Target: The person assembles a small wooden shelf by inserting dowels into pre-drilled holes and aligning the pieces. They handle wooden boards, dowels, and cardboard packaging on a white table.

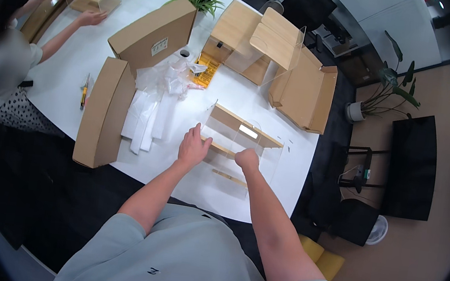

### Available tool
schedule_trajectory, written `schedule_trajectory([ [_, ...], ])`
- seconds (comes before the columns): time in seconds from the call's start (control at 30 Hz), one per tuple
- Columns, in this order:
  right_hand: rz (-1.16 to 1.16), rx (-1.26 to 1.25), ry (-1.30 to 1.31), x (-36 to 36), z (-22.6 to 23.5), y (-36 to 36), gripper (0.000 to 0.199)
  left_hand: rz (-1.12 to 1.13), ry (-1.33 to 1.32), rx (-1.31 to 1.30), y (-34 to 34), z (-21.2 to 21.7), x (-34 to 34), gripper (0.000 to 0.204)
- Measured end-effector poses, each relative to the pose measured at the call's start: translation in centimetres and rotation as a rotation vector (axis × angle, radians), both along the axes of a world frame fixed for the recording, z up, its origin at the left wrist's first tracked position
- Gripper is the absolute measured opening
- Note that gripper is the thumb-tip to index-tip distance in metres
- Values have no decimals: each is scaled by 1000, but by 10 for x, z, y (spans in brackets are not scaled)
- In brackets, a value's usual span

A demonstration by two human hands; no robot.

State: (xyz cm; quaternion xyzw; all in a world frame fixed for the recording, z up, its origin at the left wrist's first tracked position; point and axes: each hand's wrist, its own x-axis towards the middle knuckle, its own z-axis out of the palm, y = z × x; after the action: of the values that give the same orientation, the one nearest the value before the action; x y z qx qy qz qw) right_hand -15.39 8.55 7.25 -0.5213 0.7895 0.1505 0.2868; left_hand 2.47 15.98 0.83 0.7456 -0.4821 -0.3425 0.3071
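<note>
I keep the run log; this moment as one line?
left hand: at left end of shelf | right hand: curled at middle board | shelf: on white table

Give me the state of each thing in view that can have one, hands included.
Left hand: open, fingers extended
Right hand: fingers curled shut; anything inside is hidden
Wood-and-clear shelf between the hands: standing; fastening can't be told
Rear shelf: looks assembled
Right cardboard box: open
Front-left cardboard box: open or shut, unclear
Plastic wrap: crumpled
Yellow-handled tool: lying unheld
Large monitor: screen dark
</note>
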Motion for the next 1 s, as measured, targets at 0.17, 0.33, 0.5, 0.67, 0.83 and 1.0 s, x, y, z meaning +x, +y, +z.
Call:
schedule_trajectory([
  [0.17,15,-67,-26,7,32,17,42,-121,-348,-478,14,32,-9,52],
  [0.33,5,-104,-114,4,24,19,52,-367,87,-183,12,40,-48,29],
  [0.5,-229,-7,-401,-5,28,14,60,-344,212,-39,2,41,-81,25],
  [0.67,-256,64,-531,-28,-26,0,31,-261,420,143,-11,28,-99,28],
  [0.83,-481,85,-826,-37,-16,2,22,-287,169,220,-19,47,-109,31],
  [1.0,-563,104,-1038,-53,-17,5,28,-281,111,105,-17,52,-121,26],
])
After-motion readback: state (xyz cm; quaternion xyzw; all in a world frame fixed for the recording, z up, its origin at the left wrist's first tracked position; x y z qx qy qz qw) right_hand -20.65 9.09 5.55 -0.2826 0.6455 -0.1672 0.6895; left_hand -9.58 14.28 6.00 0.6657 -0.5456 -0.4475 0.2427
